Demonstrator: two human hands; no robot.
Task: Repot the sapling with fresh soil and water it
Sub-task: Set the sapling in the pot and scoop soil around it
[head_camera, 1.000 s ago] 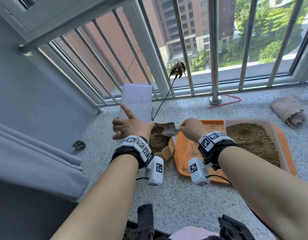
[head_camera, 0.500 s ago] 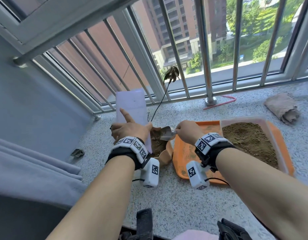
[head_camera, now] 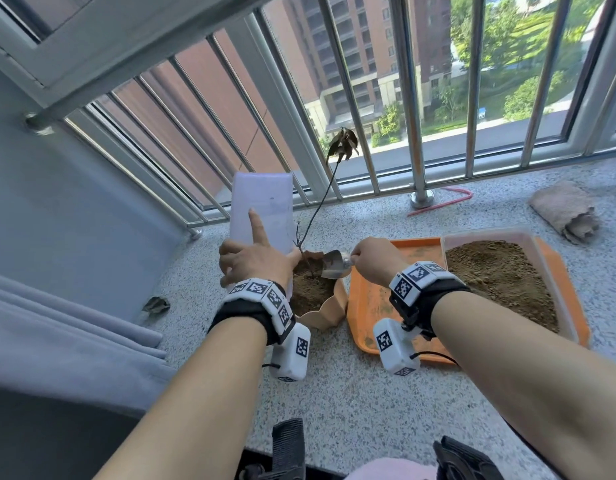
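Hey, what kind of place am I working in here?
Probably a high-rise apartment balcony or barred window ledge: metal railing bars front the opening, apartment blocks and trees lie far below, and the surface is speckled stone.

The trowel (head_camera: 334, 265) is dull, soil-smeared metal. The tray (head_camera: 365, 306) is glossy orange plastic. The ledge (head_camera: 351, 403) is speckled stone, the railing (head_camera: 408, 98) brushed metal.

Tan pot (head_camera: 329, 311) of brown soil (head_camera: 311, 289), orange tray (head_camera: 365, 306), pale lilac container (head_camera: 265, 206), speckled grey floor (head_camera: 351, 403), black-and-white checked wristbands (head_camera: 261, 294).
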